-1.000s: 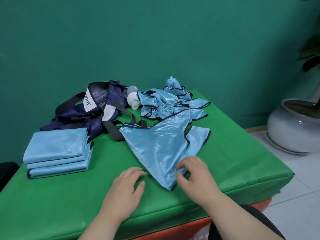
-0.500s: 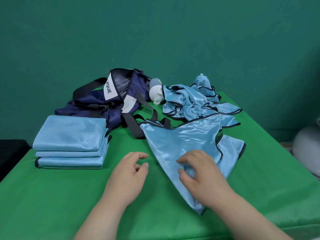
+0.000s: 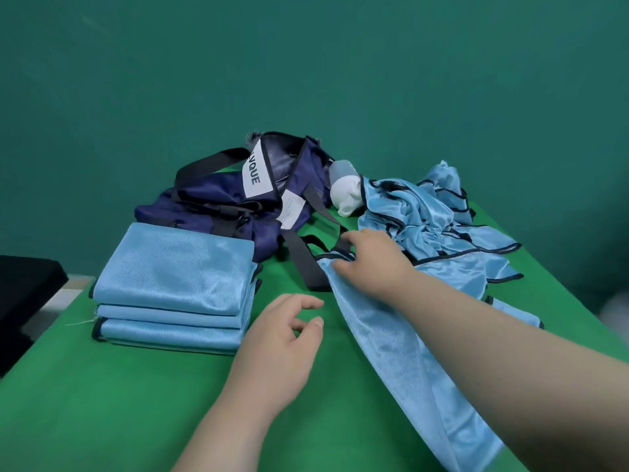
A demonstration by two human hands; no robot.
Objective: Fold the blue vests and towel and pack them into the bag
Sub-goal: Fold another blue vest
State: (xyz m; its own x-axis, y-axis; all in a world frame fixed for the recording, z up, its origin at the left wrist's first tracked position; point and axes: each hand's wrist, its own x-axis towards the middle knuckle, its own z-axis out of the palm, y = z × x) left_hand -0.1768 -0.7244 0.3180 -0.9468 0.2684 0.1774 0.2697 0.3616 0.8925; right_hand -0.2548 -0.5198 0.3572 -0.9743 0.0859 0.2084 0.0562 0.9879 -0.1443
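The vest being folded (image 3: pixel 401 349) is spread on the green table (image 3: pixel 102 403) just right of the folded stack (image 3: pixel 173 284), and its far corner, beside the navy bag (image 3: pixel 238 206) and its strap, is reached by the right hand (image 3: pixel 371 264), whose fingers appear closed on the trim, though the pinch itself is hidden. The left hand (image 3: pixel 282 338) hovers loosely curled with fingers apart, holding nothing. For a clean fold, the corner should be lifted clear of the strap and carried over while the slippery cloth is pinned flat by the left hand.

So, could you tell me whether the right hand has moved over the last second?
Yes. The right hand has reached away from the person, from the spread vest's near corner to its far corner beside the navy bag's strap.
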